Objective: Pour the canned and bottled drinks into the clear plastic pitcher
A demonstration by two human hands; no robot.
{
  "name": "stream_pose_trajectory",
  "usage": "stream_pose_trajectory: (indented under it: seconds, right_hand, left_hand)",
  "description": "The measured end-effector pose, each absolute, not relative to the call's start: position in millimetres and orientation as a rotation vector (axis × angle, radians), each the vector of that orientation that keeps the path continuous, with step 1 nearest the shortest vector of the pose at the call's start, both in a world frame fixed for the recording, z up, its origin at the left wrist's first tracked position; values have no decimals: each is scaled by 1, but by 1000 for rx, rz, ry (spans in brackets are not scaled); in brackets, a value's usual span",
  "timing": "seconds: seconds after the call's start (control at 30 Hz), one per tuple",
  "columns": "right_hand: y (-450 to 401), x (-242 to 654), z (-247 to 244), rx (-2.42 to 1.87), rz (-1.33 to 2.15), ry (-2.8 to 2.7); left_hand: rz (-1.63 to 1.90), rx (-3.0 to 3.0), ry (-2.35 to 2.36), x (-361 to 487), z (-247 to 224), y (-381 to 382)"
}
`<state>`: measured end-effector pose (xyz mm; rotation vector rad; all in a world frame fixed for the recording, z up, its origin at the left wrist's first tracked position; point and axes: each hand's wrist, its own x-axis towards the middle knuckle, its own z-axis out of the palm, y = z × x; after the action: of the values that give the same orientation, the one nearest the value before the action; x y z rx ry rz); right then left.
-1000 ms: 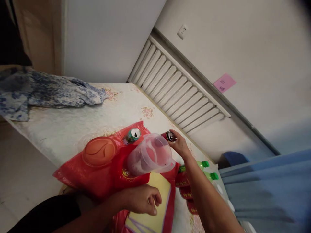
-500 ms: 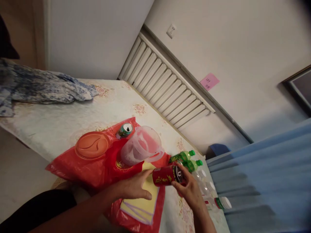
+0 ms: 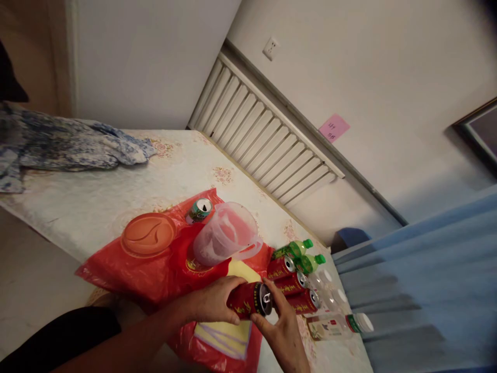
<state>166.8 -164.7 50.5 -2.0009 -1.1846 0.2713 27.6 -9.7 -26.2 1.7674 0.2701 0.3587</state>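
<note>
Red can [image 3: 244, 300], one, held at the near middle of the scene, over the yellow sheet [image 3: 225, 339]; apparently raised, though its underside is hidden. Both hands grasp it. Left hand [image 3: 215, 301] wraps the lower body from the left, probably to take the weight and stop it turning; right hand [image 3: 280, 326] has thumb and fingers about the rim from the right, leaving the top and its pull ring in plain view. Split grip, one low and one high, looks chosen for steadiness. The can leans much as the standing things do, so likely about upright; the view itself is tilted. Just right of the right hand: three more red cans [image 3: 291, 284] close together in a row, likely bunched to save room and stay within reach. Beyond them, green-capped bottles [image 3: 297, 249]; to their near right, a labelled clear bottle [image 3: 330, 327]. Red plastic [image 3: 112, 269] spread under the middle group, perhaps to shield the floral-covered bench [image 3: 186, 166] from wet. On it, the clear pitcher [image 3: 223, 233], mouth up, handle to the right; orange disc [image 3: 149, 233] lying flat to its left, possibly its lid; green can [image 3: 199, 211] just beyond, top opened.
</note>
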Motion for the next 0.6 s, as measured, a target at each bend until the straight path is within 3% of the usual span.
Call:
stream_pose_trajectory:
  seconds: [0.6]
  right_hand:
    - [-141, 183, 60, -1718, 524, -1121]
  left_hand:
    - [294, 1707, 302, 9, 1, -3]
